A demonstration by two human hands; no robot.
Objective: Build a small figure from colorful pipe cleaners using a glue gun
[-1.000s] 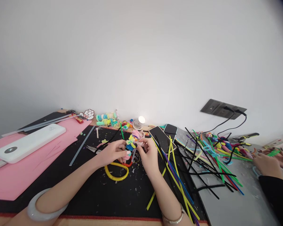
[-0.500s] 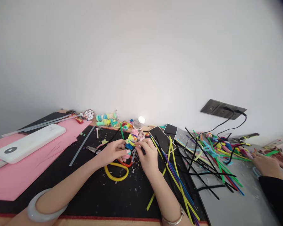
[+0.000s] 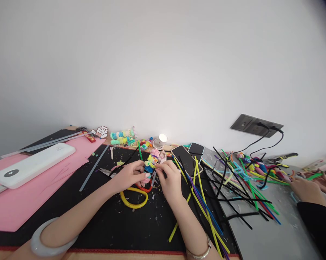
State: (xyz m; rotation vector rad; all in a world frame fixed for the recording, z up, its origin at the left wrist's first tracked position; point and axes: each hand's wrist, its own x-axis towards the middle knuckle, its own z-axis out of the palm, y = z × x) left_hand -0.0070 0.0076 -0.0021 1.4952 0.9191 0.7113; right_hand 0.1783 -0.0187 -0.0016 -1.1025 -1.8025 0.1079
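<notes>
Pipe-cleaner figure point(image 3: 153, 158), multicoloured, sits between both hands over the black mat point(image 3: 116, 225). I see the left hand point(image 3: 130, 176) grasping it and the right hand point(image 3: 170, 177) pinching a yellow bit point(image 3: 153, 166) at its side. Yellow-handled scissors point(image 3: 134, 206) lie partly beneath the left hand; loose pipe cleaners point(image 3: 208, 213) lie to the right.

Multicoloured fuzzy figure point(image 3: 153, 158) between left hand point(image 3: 131, 176) and right hand point(image 3: 170, 179), yellow-handled scissors point(image 3: 134, 206) beneath.

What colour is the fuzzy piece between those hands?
The fuzzy piece is mainly pink, yellow and blue, seen in the head view.
</notes>
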